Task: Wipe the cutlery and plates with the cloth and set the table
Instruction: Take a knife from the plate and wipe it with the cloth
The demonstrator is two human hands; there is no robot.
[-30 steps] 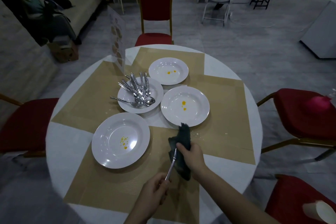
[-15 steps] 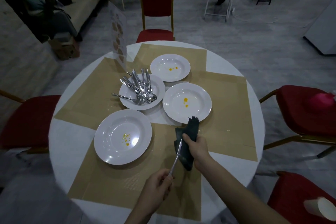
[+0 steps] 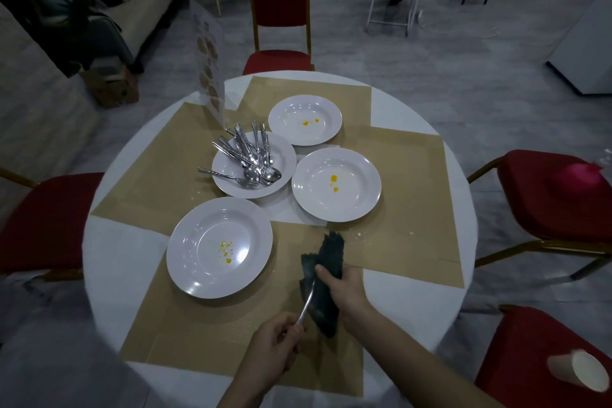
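left hand (image 3: 270, 346) clenched on utensil (image 3: 306, 305) handle | right hand (image 3: 344, 288) grasping cloth (image 3: 323, 278) round its tip, above desk's near edge | steel stiff, slick, light; cloth limp

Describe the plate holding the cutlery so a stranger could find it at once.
Start at the round table and find the four white plates near its middle. The plate you want is left of centre, beside the standing menu card. It alone carries a pile of cutlery.
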